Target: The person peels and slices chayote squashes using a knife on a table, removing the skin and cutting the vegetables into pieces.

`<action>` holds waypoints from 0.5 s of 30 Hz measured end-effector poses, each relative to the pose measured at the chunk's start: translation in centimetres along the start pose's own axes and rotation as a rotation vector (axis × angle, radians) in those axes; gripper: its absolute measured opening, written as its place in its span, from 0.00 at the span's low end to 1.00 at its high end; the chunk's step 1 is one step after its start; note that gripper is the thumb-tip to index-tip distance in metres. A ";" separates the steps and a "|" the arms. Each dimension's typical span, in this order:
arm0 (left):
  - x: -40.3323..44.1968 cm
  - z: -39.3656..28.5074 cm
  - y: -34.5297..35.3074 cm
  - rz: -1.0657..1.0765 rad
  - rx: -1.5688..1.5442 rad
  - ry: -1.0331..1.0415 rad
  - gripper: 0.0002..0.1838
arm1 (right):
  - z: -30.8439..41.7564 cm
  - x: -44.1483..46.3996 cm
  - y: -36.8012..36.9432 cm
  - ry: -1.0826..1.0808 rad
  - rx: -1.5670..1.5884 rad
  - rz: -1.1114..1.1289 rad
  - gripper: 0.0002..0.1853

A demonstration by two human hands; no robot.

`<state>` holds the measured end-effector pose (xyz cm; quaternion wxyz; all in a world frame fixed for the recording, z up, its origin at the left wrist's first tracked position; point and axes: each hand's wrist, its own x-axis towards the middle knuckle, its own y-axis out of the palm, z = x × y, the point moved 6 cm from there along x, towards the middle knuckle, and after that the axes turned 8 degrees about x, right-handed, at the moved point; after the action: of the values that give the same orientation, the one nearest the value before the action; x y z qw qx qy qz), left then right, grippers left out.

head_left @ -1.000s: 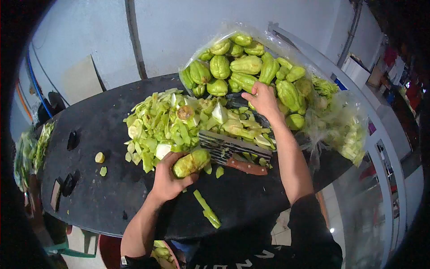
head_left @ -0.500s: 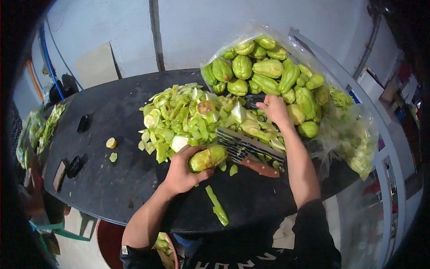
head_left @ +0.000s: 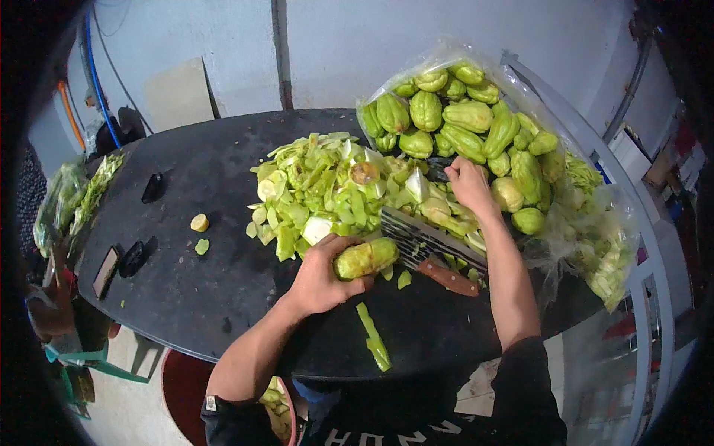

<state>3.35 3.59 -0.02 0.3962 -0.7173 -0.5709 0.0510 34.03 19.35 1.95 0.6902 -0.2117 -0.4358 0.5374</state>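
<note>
In my left hand (head_left: 327,275) I grip a chayote (head_left: 368,258), its skin pale green with brownish patches. My right hand (head_left: 470,182) is closed near the bagged chayotes; something dark shows beside its fingers, but I cannot make out what it holds. Between my arms a cleaver (head_left: 454,276) lies on the table, with a brown riveted handle and a black-and-light patterned blade. Beyond my left hand rises a heap of green peelings (head_left: 320,186) with pale cut pieces. One long strip of peel (head_left: 374,338) rests near the table's front edge.
A clear plastic bag of whole chayotes (head_left: 468,115) stands at the back right of the black table (head_left: 201,297). Another bag with shredded greens (head_left: 606,264) hangs at the right edge. A phone (head_left: 106,271) lies left. Below is a red tub (head_left: 186,386).
The whole view has shifted, so things appear further right. My left hand still grips the chayote, and my right hand remains closed near the bag.
</note>
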 end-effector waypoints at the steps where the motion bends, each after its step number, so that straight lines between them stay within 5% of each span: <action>1: 0.0 -0.1 -0.1 -0.001 0.002 0.001 0.31 | 0.5 -0.2 0.0 0.007 0.015 0.077 0.23; 9: -0.1 -0.3 -0.2 0.006 -0.019 0.016 0.31 | 0.9 -0.3 0.2 0.126 -0.043 0.106 0.33; 15: -0.1 -0.5 -0.3 -0.004 -0.019 0.002 0.31 | 1.2 -0.2 0.2 -0.174 0.064 -0.105 0.19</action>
<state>3.35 3.24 0.40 0.3901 -0.7200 -0.5722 0.0442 32.91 18.99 2.36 0.6835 -0.1189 -0.4870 0.5305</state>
